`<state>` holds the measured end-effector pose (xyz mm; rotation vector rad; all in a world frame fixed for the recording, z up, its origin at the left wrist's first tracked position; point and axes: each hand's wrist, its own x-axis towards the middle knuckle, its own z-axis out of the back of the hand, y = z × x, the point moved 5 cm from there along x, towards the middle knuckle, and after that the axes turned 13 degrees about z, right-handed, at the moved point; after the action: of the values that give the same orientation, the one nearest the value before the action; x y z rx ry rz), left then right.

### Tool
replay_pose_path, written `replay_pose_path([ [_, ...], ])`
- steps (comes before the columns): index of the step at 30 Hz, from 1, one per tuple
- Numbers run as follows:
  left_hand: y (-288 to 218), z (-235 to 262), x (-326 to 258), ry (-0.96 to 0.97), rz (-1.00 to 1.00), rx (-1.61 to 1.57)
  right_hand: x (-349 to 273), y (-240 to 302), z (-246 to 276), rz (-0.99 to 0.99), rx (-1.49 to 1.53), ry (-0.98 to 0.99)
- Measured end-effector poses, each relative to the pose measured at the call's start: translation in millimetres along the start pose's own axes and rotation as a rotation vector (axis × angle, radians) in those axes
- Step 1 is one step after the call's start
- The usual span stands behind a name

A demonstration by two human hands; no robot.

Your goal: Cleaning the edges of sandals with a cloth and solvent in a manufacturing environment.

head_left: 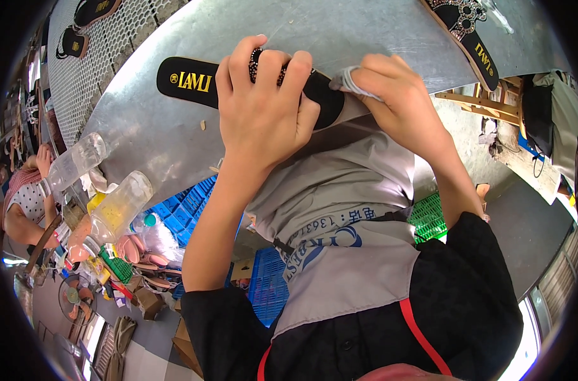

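A flat black sandal (186, 84) with gold lettering on its insole and a beaded, studded strap lies at the near edge of the metal table (162, 136). My left hand (260, 111) is wrapped over its middle, fingers curled around the strap and thumb near the front of the sole. A grey cloth (349, 84) is bunched in the closed fingers of my right hand (394, 89), at the sandal's right end. The cloth appears to touch the sole's rim there. My left hand hides much of the strap.
Another beaded sandal (478, 56) lies at the table's far right. More black sandals (74, 43) sit on a white perforated surface at far left. Clear plastic bottles (123, 202) stand by the left edge. Below are a blue crate (186, 213) and a green crate (428, 216). Another person (32, 203) sits at left.
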<state>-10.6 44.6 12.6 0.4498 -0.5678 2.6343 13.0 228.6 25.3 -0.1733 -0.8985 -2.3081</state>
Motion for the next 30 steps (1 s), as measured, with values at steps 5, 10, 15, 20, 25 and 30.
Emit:
replay_pose_path([
  [5, -2, -1, -4, 0.028, 0.023, 0.003, -7, 1, -2, -0.021, -0.01, 0.031],
  [10, -4, 1, -1, 0.034, 0.012, -0.02, 3, 1, 0, 0.042, -0.045, -0.022],
  [15, -2, 1, -1, 0.05, 0.03, -0.016, -10, 7, 11, 0.012, -0.031, 0.038],
  [20, -2, 2, -2, 0.055, 0.031, -0.022, -25, 22, 10, -0.13, -0.01, -0.024],
  [25, -2, 2, -3, 0.057, 0.028, -0.022, -27, 42, -3, -0.096, -0.19, 0.059],
  [30, -4, 2, 0, 0.051, 0.014, -0.022, -5, 41, -18, -0.082, -0.339, 0.078],
])
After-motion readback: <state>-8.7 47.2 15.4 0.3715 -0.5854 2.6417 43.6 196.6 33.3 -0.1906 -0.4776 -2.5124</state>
